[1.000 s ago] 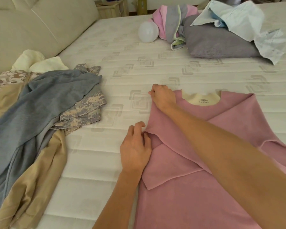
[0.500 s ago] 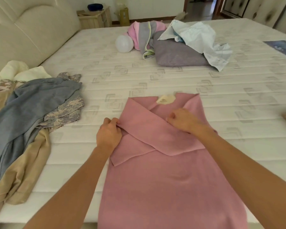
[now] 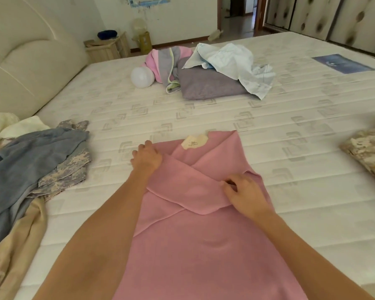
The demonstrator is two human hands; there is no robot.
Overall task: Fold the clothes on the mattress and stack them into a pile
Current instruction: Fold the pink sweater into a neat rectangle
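- The clothes split into three groups across the mattress (image 3: 204,109); we take them from left to right.
- At the far left lies the unfolded heap: a grey-blue garment (image 3: 30,152) draped over a camouflage piece (image 3: 67,169) and a beige one (image 3: 13,252), all loose and overlapping.
- Our left hand (image 3: 146,158) rests at the upper left corner of the pink shirt (image 3: 204,245), fingers curled onto the folded shoulder edge, gripping or pressing it; we cannot tell which.
- The pink shirt lies flat in the middle, directly in front of us, collar label away from us, both sleeves already crossed over the chest.
- Our right hand (image 3: 243,191) sits on the crossed sleeve near the shirt's right edge, fingertips bent and pinching the cloth; the two hands are apart, one at each side of the shirt.
- We judge the step in hand to be tidying the side folds; the next move calls for bringing the hem up toward the collar, keeping the sleeves tucked.
- At the far right edge a folded camouflage garment (image 3: 368,154) lies, probably the start of the pile, so the pink shirt would go there.
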